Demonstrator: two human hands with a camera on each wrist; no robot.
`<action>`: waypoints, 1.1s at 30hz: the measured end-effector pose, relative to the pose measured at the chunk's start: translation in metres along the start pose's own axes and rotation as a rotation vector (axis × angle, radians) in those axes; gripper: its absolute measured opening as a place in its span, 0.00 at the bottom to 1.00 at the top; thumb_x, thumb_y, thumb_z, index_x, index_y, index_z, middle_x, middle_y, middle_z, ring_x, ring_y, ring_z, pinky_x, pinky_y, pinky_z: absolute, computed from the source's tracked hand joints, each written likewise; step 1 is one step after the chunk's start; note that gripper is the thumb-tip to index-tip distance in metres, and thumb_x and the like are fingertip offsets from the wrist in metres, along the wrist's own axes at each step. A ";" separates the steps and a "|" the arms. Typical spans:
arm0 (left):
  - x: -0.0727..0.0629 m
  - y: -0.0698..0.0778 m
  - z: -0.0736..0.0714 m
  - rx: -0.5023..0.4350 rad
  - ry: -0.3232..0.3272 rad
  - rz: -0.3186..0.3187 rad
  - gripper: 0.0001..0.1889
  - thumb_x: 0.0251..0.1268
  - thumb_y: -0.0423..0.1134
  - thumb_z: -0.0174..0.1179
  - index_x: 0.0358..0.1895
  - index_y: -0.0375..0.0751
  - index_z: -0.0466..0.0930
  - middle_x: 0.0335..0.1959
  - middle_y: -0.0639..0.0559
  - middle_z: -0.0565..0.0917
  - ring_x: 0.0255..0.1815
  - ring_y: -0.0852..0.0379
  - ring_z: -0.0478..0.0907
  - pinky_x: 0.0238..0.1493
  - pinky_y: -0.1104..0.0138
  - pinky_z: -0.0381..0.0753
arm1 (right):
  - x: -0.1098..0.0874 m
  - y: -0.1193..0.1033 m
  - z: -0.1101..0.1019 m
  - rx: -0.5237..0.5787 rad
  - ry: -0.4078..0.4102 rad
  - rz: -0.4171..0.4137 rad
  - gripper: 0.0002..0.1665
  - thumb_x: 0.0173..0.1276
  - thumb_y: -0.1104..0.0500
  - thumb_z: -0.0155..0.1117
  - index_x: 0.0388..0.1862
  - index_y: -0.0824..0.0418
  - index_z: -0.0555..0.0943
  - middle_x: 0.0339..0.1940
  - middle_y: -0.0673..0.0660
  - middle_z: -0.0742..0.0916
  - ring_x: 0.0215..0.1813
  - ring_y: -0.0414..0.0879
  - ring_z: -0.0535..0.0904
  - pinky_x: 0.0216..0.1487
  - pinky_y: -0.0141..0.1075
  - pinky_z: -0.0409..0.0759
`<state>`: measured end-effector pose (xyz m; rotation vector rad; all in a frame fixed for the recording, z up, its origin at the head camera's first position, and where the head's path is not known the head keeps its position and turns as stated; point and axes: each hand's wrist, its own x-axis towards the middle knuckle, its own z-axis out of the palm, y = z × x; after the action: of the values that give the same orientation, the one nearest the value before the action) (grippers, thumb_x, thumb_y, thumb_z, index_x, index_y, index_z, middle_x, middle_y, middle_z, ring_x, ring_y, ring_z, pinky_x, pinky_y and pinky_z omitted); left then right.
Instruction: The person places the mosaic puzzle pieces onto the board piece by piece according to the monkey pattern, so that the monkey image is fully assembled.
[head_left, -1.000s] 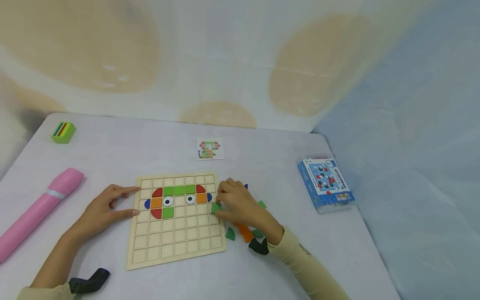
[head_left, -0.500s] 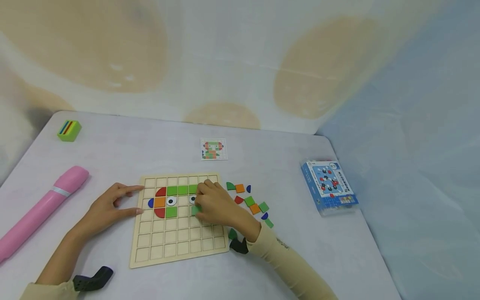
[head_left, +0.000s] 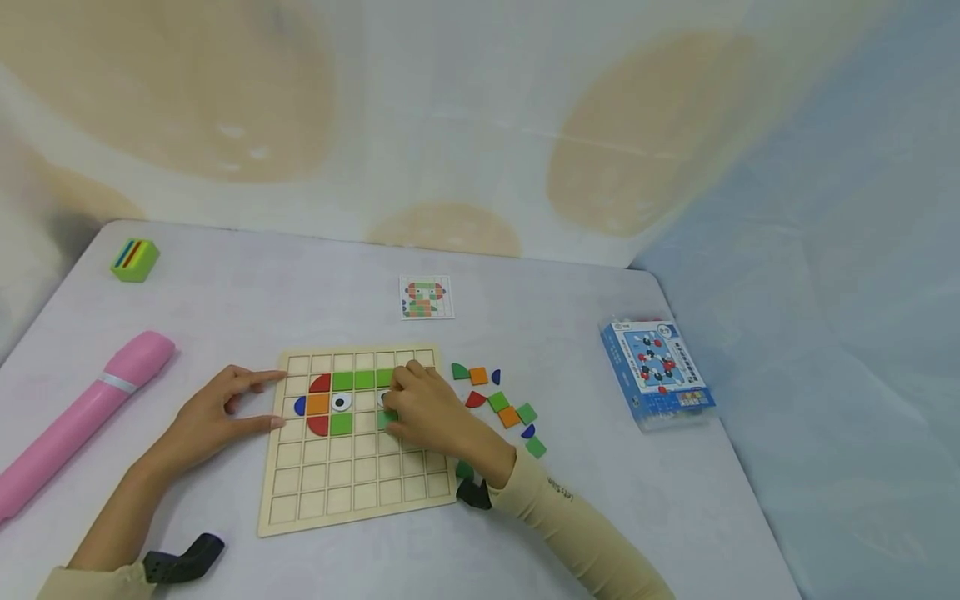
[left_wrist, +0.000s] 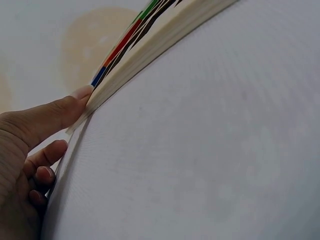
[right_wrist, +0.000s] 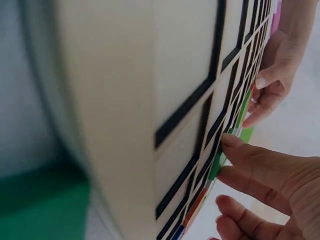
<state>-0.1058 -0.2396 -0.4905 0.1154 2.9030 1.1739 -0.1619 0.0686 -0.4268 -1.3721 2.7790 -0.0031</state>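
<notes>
The grid board [head_left: 315, 481] lies in the frame's lower half, left of centre; the left hand [head_left: 210, 417] touches its left edge, thumb and forefinger spread wide. Two eye discs [head_left: 342, 402] show on it (the right one partly covered). The right hand [head_left: 431, 410] pinches one green square [head_left: 386, 419], hiding cells behind. Farther right, ten loose pieces [head_left: 498, 402] show: five green, the lowest partly hidden, two orange, two blue, one red.
</notes>
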 end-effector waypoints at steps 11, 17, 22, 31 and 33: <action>-0.001 0.000 0.000 -0.004 -0.002 -0.015 0.35 0.55 0.55 0.72 0.67 0.51 0.76 0.44 0.53 0.68 0.37 0.61 0.56 0.32 0.65 0.57 | -0.021 0.010 -0.013 0.079 0.073 0.036 0.14 0.64 0.50 0.73 0.46 0.52 0.88 0.46 0.48 0.80 0.48 0.43 0.69 0.49 0.35 0.69; -0.002 0.001 -0.002 -0.017 -0.006 -0.005 0.34 0.56 0.54 0.72 0.66 0.50 0.76 0.44 0.53 0.68 0.36 0.62 0.57 0.32 0.65 0.57 | -0.046 0.040 -0.018 0.198 0.125 0.174 0.15 0.61 0.52 0.75 0.45 0.57 0.88 0.44 0.51 0.80 0.47 0.45 0.69 0.49 0.37 0.69; -0.002 0.002 -0.003 -0.026 -0.002 -0.001 0.33 0.56 0.53 0.72 0.66 0.51 0.76 0.43 0.52 0.68 0.36 0.62 0.57 0.32 0.65 0.57 | -0.063 0.064 -0.009 0.220 0.153 0.303 0.15 0.58 0.54 0.78 0.42 0.59 0.88 0.42 0.52 0.80 0.48 0.47 0.70 0.51 0.40 0.71; -0.001 0.001 -0.001 -0.019 0.006 0.013 0.34 0.55 0.51 0.73 0.66 0.50 0.76 0.42 0.52 0.67 0.35 0.63 0.56 0.32 0.65 0.57 | -0.076 0.083 -0.001 0.266 0.098 0.392 0.15 0.57 0.58 0.78 0.43 0.59 0.89 0.44 0.55 0.81 0.48 0.49 0.71 0.51 0.42 0.72; -0.001 0.001 -0.001 -0.020 0.003 0.014 0.34 0.55 0.51 0.73 0.66 0.49 0.76 0.42 0.52 0.67 0.36 0.63 0.56 0.32 0.65 0.56 | -0.076 0.083 0.001 0.285 0.078 0.385 0.15 0.58 0.56 0.78 0.43 0.58 0.89 0.44 0.54 0.81 0.49 0.49 0.70 0.51 0.42 0.72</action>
<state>-0.1047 -0.2399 -0.4889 0.1340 2.8963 1.2063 -0.1812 0.1795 -0.4271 -0.7792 2.9117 -0.4282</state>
